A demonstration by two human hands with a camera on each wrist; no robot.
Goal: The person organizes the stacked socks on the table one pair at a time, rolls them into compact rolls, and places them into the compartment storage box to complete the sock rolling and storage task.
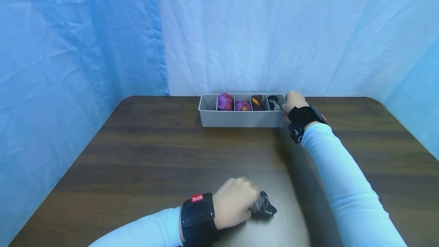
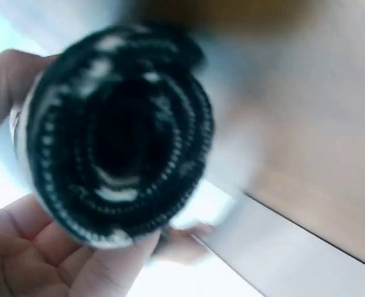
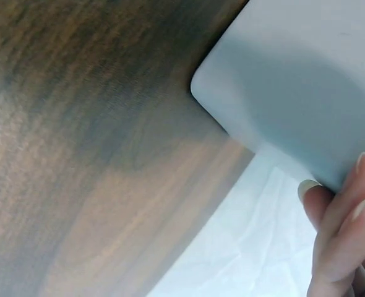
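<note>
My left hand (image 1: 237,203) holds a rolled black cloth with white patterning (image 1: 263,206) low over the near part of the table. Up close in the left wrist view, the rolled cloth (image 2: 117,133) shows its spiral end, with thumb and fingers around its side. Far off, my right hand (image 1: 295,101) grips the right end of a grey divided box (image 1: 241,119). The right wrist view has its curled fingers (image 3: 349,229) against the box's smooth wall (image 3: 281,86). Inside the box are a large purple roll (image 1: 225,102), a smaller purple roll (image 1: 242,106), a brown roll (image 1: 257,103) and a black-and-white roll (image 1: 273,103).
The dark wooden table (image 1: 144,155) carries the box near its back edge. Pale blue sheeting (image 1: 274,33) hangs behind it, and more sheeting (image 1: 61,87) hangs along the left side.
</note>
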